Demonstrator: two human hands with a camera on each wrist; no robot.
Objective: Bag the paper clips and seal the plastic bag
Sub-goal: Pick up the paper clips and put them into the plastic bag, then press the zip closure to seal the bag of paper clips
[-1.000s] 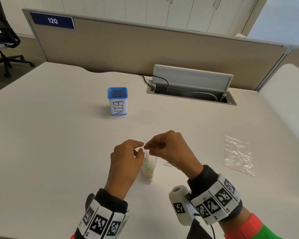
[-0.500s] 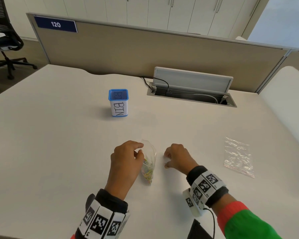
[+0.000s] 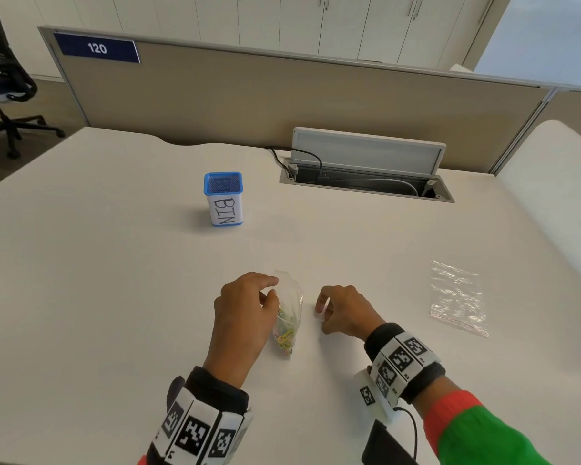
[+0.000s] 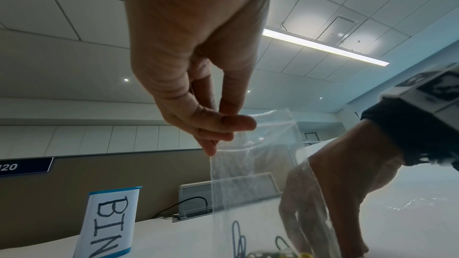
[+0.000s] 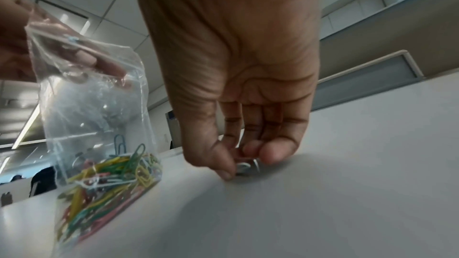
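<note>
Pinching the clear plastic bag point(image 3: 291, 307) upright, my left hand point(image 3: 245, 310) shows colourful paper clips point(image 5: 109, 176) heaped inside. My right hand point(image 3: 344, 312) pinches one silver clip point(image 5: 246, 167); a second bag point(image 3: 457, 297) lies apart.

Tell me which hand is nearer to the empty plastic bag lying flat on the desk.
Right. The right hand is down at the desk beside it, apart; the left hand is farther off, holding the bag of paper clips, from the empty plastic bag.

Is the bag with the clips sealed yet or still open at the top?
Open: left hand pinches one lip of the plastic bag, mouth gaping; right hand picks a paper clip off the desk.
</note>
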